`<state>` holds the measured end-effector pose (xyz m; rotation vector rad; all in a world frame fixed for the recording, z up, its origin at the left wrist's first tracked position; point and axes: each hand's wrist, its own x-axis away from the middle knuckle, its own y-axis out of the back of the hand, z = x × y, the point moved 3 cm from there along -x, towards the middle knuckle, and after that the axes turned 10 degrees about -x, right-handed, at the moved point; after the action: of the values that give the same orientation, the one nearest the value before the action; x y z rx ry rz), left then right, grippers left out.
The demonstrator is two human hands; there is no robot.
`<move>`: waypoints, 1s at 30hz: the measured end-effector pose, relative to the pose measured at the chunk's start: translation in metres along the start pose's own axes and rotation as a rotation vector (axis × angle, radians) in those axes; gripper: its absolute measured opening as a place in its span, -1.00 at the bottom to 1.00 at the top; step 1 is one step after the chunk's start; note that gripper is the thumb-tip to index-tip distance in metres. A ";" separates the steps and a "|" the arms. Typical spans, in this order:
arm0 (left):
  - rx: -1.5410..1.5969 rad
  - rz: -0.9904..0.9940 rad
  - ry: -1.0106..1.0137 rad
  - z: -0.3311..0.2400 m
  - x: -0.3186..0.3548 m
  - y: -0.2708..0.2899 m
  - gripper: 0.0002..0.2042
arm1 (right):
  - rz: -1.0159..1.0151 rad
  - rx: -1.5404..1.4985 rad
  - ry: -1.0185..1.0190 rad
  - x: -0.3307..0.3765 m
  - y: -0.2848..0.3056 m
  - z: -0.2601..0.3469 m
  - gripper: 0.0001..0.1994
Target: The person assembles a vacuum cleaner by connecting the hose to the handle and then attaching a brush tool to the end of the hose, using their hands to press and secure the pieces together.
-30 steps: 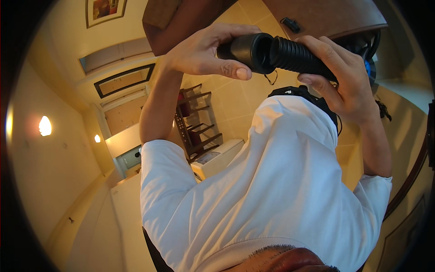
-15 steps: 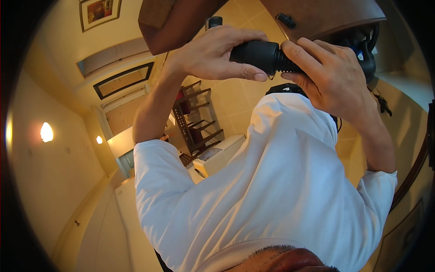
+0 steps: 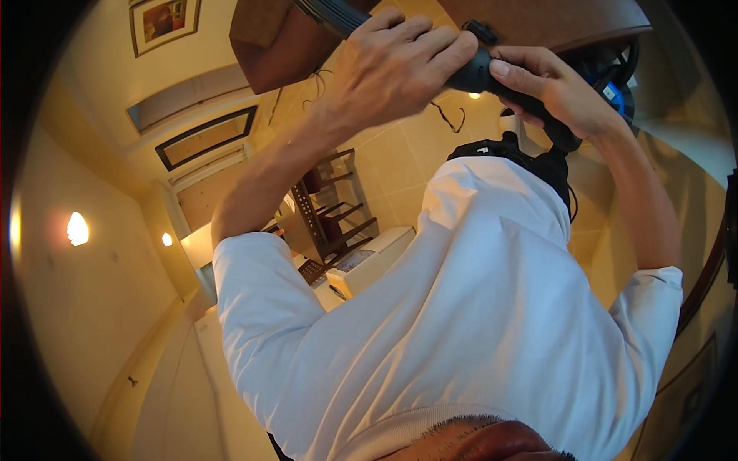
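Observation:
Both my hands are on a black vacuum hose [image 3: 470,75], which slants across in front of my chest at the top of the view. My left hand [image 3: 400,65] is closed over it from above, knuckles up. Beyond that hand, a dark grooved end piece [image 3: 330,14] sticks out to the upper left. My right hand [image 3: 557,88] grips the smooth black stretch to the right, its thumb on top near the joint. The lower end of this stretch hangs down below my right palm. My left fingertips are partly hidden behind the tube.
A brown tabletop [image 3: 553,27] lies ahead, with a small black object [image 3: 480,32] at its edge. A blue and black appliance [image 3: 613,94] stands at the right. Thin cords lie on the tiled floor [image 3: 392,157]. A dark wooden chair [image 3: 330,207] is at the left.
My left hand has turned palm down and closed over the hose, now further along it. The hose has tilted, bringing the grooved end into view at upper left. My right hand has shifted its grip.

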<state>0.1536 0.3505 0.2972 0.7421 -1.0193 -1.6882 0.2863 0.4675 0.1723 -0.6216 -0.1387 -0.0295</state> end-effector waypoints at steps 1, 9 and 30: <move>-0.059 0.024 -0.036 0.000 -0.003 0.000 -0.42 | 0.051 0.069 0.021 -0.004 0.005 -0.006 -0.46; 0.042 0.111 0.012 0.002 -0.007 0.006 -0.39 | -0.170 0.386 0.272 0.002 -0.014 0.002 -0.32; -0.205 -0.204 0.140 -0.035 0.035 -0.037 -0.55 | -0.251 0.411 0.324 0.003 -0.032 -0.028 -0.41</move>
<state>0.1558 0.3133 0.2483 0.8372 -0.6796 -1.8536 0.2900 0.4254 0.1682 -0.1805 0.0923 -0.3348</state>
